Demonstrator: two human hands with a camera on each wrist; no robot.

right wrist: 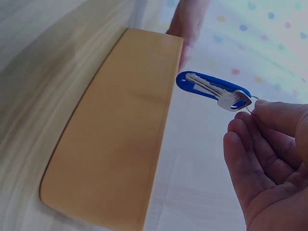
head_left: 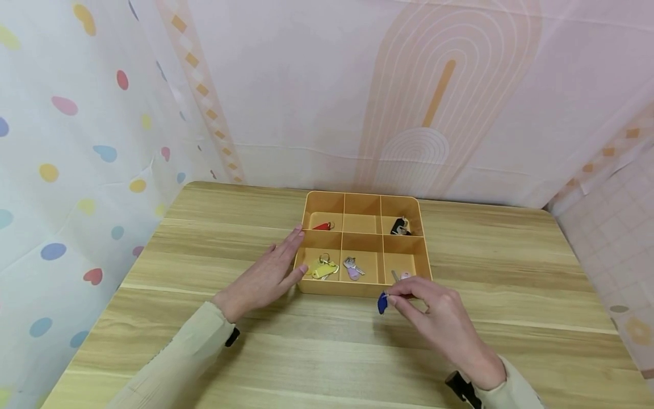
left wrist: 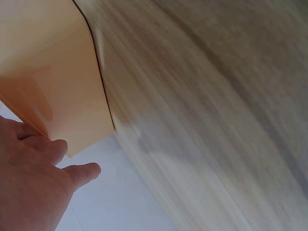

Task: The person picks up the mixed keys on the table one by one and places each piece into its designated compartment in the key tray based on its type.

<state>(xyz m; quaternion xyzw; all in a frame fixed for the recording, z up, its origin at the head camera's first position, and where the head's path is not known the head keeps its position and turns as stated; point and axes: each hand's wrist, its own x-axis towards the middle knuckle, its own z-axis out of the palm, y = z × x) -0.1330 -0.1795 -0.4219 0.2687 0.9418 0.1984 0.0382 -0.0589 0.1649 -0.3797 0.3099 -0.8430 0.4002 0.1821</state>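
My right hand point(head_left: 439, 312) pinches the ring of a key point(right wrist: 216, 91) with a blue tag point(head_left: 382, 303), just in front of the orange compartment box point(head_left: 347, 288). In the right wrist view, the silver key lies against the blue tag point(right wrist: 199, 77). My left hand point(head_left: 268, 278) rests on the box's left side, its fingers extended along the rim. Compartments hold a red tag point(head_left: 324, 226) at back left, a black-tagged key point(head_left: 400, 226) at back right, yellow-tagged keys point(head_left: 325, 270) at front left and a purple-tagged key point(head_left: 353, 268) at front middle. A pinkish-tagged key point(head_left: 405, 275) shows partly at front right.
The box stands on a wood-grain table point(head_left: 317, 352) near its back edge. Behind it hangs a pale patterned cloth point(head_left: 301, 102), with a dotted cloth point(head_left: 76, 142) to the left. A dark band point(head_left: 462, 389) sits on my right wrist.
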